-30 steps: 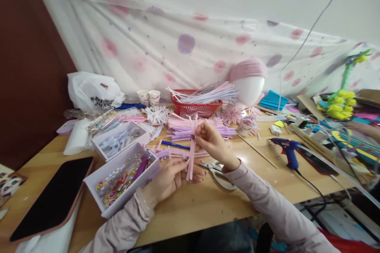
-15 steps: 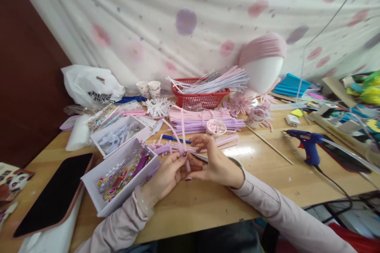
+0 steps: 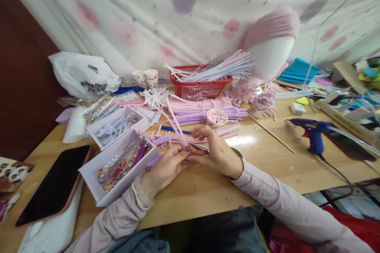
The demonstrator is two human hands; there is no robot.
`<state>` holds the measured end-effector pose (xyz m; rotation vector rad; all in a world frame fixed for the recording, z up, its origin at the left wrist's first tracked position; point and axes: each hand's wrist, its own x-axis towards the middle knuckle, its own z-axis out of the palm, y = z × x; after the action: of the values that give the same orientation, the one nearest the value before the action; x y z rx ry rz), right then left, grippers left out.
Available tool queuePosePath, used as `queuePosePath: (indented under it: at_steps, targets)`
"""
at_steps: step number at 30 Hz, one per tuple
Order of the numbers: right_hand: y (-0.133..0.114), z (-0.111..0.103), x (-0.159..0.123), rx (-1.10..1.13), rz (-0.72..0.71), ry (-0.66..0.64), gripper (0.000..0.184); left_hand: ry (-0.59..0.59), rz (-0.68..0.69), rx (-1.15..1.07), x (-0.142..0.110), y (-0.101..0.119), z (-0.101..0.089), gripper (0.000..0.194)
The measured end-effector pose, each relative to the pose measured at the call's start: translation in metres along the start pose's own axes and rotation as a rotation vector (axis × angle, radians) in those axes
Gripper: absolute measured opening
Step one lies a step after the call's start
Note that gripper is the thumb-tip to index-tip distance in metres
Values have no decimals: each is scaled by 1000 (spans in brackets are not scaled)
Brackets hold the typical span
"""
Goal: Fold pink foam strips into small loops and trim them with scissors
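Note:
Pale pink pipe cleaners [image 3: 177, 128] rise from between the thumb and fingers of my left hand [image 3: 166, 166], leaning up and to the left. My right hand [image 3: 221, 153] meets it there, thumb and a fingertip pinched at the stems' low end; the pinch point is partly covered. Under the right hand shows a scissors blade [image 3: 200, 147], with a greenish handle loop by the wrist. Behind the hands lie a blue pen [image 3: 170, 128], short purple pipe cleaner pieces [image 3: 162, 140] and a paper cup of pink beads [image 3: 217, 118].
A white box of beads and trinkets [image 3: 92, 176] stands left of my hands, near a phone [image 3: 55, 182]. Bundled pipe cleaners [image 3: 196, 106] and a red basket [image 3: 198, 87] are behind. On the right lie a wooden stick [image 3: 271, 134] and a blue glue gun [image 3: 315, 136] with its cord.
My right thumb and fingers have closed in toward the left fingertips at the stems' lower end. The pipe cleaners now lean further left. The view has shifted slightly.

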<state>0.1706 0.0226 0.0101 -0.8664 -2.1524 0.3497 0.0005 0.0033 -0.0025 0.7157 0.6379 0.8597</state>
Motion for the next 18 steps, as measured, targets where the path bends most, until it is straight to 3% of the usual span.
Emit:
queuePosePath:
  at_steps: [7,13,18]
  targets:
    - [2,3,0,-2,-58,-73,49,47,-30,-30,0,-1,0,13]
    - [4,2,1,-15,-60,-8,47,-2,-64,-45,0,-2,-4,15]
    - [5,3,1,-43,-55,-90,48,10,-77,5,0,-3,1,15]
